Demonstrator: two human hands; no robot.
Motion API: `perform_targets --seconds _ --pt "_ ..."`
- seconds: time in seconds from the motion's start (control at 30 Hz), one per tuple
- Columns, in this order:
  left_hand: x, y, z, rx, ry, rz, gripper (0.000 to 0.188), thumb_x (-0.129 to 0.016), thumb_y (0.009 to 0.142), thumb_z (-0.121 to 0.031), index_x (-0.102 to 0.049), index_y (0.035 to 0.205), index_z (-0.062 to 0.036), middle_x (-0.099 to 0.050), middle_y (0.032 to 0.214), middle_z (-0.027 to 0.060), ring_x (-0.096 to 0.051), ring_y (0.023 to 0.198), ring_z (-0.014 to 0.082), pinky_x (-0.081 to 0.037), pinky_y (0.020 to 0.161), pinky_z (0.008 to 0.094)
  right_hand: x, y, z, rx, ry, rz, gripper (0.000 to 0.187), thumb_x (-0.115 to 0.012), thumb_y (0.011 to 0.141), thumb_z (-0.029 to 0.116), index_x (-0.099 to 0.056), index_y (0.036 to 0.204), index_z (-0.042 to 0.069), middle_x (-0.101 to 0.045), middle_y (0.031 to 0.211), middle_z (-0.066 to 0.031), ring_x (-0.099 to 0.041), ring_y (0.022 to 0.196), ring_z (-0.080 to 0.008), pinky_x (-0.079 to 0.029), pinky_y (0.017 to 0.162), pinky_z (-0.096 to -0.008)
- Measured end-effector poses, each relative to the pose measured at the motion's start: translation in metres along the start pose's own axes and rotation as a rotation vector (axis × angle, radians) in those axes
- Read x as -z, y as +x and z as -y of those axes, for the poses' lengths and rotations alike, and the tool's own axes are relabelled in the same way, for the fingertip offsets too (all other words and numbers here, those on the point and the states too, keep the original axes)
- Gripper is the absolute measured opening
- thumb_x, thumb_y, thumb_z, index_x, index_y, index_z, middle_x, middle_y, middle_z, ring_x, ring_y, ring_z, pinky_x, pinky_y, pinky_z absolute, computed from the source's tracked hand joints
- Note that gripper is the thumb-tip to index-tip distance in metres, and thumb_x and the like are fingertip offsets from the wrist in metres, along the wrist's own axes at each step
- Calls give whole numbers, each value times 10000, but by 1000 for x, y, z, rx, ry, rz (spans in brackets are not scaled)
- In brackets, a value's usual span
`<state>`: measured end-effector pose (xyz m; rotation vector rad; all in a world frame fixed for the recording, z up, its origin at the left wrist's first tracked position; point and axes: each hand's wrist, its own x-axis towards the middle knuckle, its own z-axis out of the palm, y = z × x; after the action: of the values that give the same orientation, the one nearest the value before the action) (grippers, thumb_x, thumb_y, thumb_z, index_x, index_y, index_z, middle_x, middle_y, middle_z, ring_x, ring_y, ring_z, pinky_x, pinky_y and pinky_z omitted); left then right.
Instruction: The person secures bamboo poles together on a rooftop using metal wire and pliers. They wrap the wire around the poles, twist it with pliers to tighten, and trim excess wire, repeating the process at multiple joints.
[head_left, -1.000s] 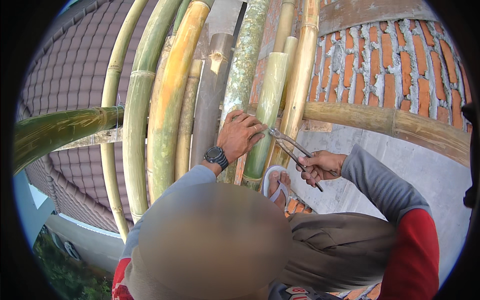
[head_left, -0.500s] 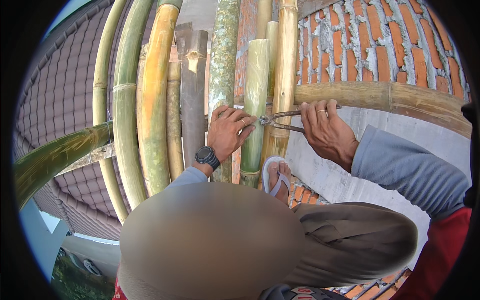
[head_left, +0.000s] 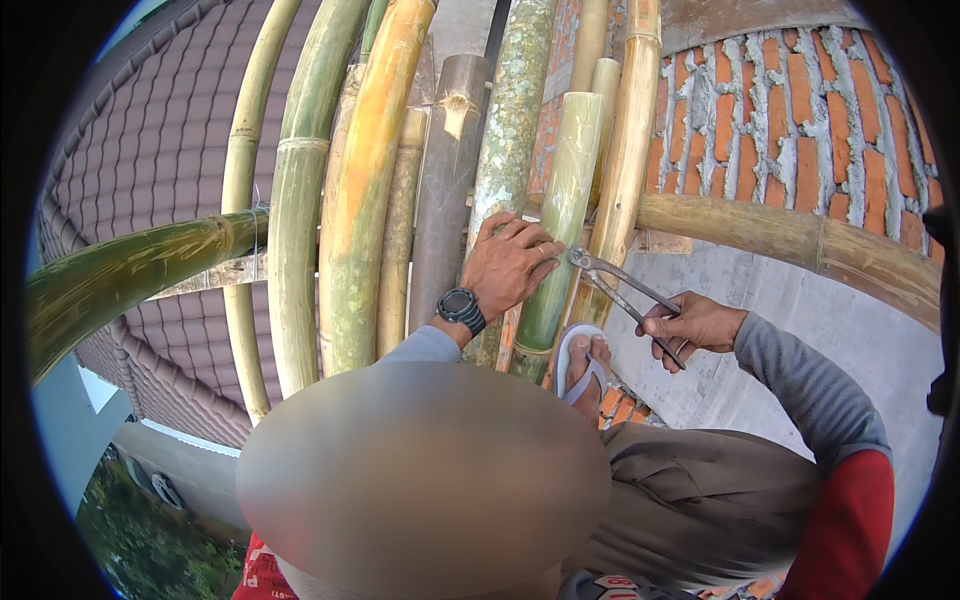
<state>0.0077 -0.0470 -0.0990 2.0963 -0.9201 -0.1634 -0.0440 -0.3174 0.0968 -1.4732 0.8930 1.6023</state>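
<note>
My right hand point(head_left: 690, 325) is closed around the handles of metal pincers point(head_left: 628, 288), held to the right of the bamboo poles. The jaws are at the right edge of a short green bamboo pole point(head_left: 572, 170), close to my left fingertips. My left hand point(head_left: 508, 262), with a black watch on the wrist, lies across this pole and the mottled pole point(head_left: 513, 120) beside it. Its thumb and forefinger come together at the jaws; whatever is between them is too small to make out.
Several upright bamboo poles, one yellow-orange point(head_left: 372, 180), stand to the left, with a dark grey pole point(head_left: 447, 170) among them. A horizontal bamboo pole point(head_left: 740, 222) runs right, below a brick wall point(head_left: 790, 120). A tiled roof point(head_left: 160, 130) lies left. My sandalled foot point(head_left: 585, 368) is near the poles.
The pincers have turned, their handles swinging down toward me with my right hand. My grip has changed from the back of the hand up to fingers around the handles. The view has shifted left.
</note>
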Motion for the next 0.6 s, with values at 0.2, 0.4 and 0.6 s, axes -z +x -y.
perform_targets --seconds 0.2,0.4,0.6 --pt "3 0 -1 17 12 1 207 -696 964 -317 -769 1143 -242 -706 1078 -37 -625 1107 167 -332 1134 423 -31 -26 29 366 -1416 -771 677 -704 883 225 -444 1438 -60 -667 1125 -225 -682 987 -383 -508 926 -602" --pt "4 -1 -2 2 -14 -2 217 -695 963 -310 -765 1151 -228 -702 1068 -28 -619 1101 175 -334 1128 425 -37 -18 41 461 -2098 -1181 513 -491 996 179 -458 1449 -59 -621 1062 -212 -606 1080 -359 -421 983 -597" --pt "3 0 -1 4 2 8 225 -691 967 -313 -761 1164 -230 -705 1083 -27 -613 1108 174 -336 1123 427 -20 -19 50 145 -1854 -904 384 -539 963 127 -538 1307 -44 -668 934 -180 -685 902 -326 -504 829 -470"
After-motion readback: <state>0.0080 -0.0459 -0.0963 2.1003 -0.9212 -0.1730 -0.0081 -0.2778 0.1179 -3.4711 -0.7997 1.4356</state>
